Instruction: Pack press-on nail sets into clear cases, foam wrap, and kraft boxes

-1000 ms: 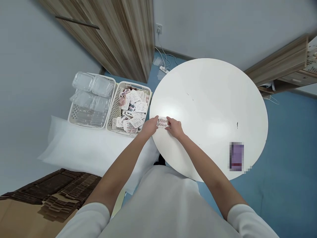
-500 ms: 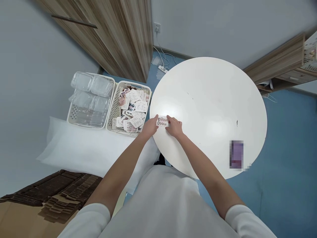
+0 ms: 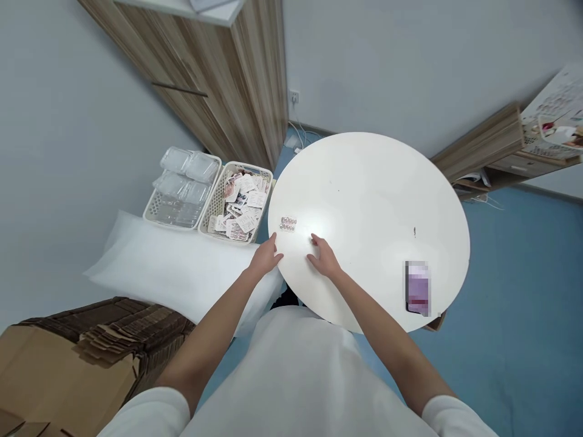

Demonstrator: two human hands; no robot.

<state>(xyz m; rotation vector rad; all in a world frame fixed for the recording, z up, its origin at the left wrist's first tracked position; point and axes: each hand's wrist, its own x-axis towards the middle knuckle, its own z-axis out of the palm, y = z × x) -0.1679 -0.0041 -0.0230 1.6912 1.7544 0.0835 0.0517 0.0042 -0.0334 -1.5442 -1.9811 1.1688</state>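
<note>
A small card of press-on nails (image 3: 288, 223) lies flat on the round white table (image 3: 378, 200) near its left edge. My left hand (image 3: 266, 257) rests at the table's rim just below the card, fingers stretched out and holding nothing. My right hand (image 3: 323, 257) lies on the tabletop to the right of the card, fingers loosely extended, also empty. Neither hand touches the card.
Left of the table stand two white baskets: one (image 3: 238, 204) full of nail cards, one (image 3: 184, 188) with clear plastic cases. White foam sheets (image 3: 173, 270) lie below them, cardboard boxes (image 3: 77, 358) at the lower left. A purple phone (image 3: 418, 288) lies on the table's right.
Both hands have let go of the nail card, left it on the table and drawn back toward me. The camera has tilted up and pulled away.
</note>
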